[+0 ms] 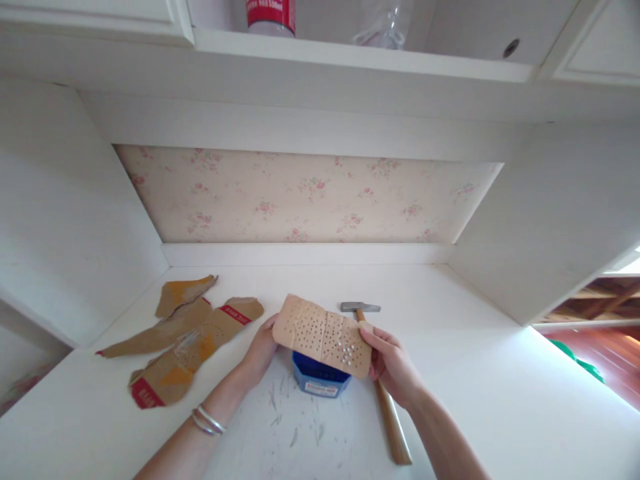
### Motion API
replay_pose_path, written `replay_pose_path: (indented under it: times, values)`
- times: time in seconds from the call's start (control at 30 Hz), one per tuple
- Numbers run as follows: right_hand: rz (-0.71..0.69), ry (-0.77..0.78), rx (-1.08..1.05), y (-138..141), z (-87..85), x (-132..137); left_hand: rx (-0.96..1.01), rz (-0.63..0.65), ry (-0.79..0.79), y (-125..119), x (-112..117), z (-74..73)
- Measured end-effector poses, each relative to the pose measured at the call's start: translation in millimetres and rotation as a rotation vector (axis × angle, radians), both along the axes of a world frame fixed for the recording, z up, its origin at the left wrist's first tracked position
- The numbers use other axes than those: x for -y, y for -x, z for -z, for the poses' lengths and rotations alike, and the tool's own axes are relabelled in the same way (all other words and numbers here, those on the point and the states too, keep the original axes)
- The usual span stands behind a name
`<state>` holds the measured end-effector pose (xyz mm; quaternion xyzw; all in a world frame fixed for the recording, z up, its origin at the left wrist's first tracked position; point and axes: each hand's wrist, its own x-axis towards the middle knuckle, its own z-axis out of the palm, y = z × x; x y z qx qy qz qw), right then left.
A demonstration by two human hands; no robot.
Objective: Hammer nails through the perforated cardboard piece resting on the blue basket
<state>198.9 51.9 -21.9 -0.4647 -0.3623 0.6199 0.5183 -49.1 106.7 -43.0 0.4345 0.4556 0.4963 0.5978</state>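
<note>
A piece of brown cardboard (pixel 313 327) with rounded corners and many punched holes is held up between my hands, its right end tilted lower. My left hand (pixel 261 347) grips its left end. Closed on its right end is my right hand (pixel 387 357), thumb on top. Several small white bits (pixel 347 353) show on the cardboard's right half. Below it stands a blue plastic container (pixel 320 387) with a white label, its upper part partly hidden. A hammer (pixel 393 427) with a wooden handle lies behind my right hand, its metal head farther back.
Torn brown cardboard pieces (pixel 200 343) with red and orange marks lie on the white tabletop (pixel 480 380) at left. White side panels (pixel 540 213) and a low shelf (pixel 320 57) enclose the space. A red-labelled bottle (pixel 271 15) stands on the shelf.
</note>
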Motion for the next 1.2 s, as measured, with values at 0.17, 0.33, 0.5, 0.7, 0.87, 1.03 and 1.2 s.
replay_pose_path:
  times: [0.17,0.33,0.5,0.7,0.87,1.03,1.2]
  values:
    - [0.1,-0.035,-0.226,-2.6,1.0,-3.8,0.05,0.119,-0.017,-20.8,2.3,-2.8]
    - [0.154,-0.037,-0.362,-8.3,2.3,-5.7,0.017,0.331,-0.031,-18.0,20.8,-8.0]
    - [0.216,-0.019,-0.494,-14.7,-1.1,-6.2,-0.233,0.39,-0.041,-9.7,37.8,-9.3]
    - [0.326,-0.066,-0.629,-19.1,-18.9,-17.8,-0.467,0.178,-0.279,-11.9,75.0,-33.7]
    - [0.433,-0.12,-0.738,-9.5,-61.5,-47.5,-0.376,0.269,-0.43,-51.1,115.6,-60.5]
    - [0.428,-0.135,-0.815,25.1,-104.1,-65.9,0.003,0.418,-0.081,-107.0,120.5,-52.7]
    - [0.39,-0.153,-0.797,49.3,-115.8,-68.4,0.115,0.43,0.023,-114.2,113.3,-45.8]
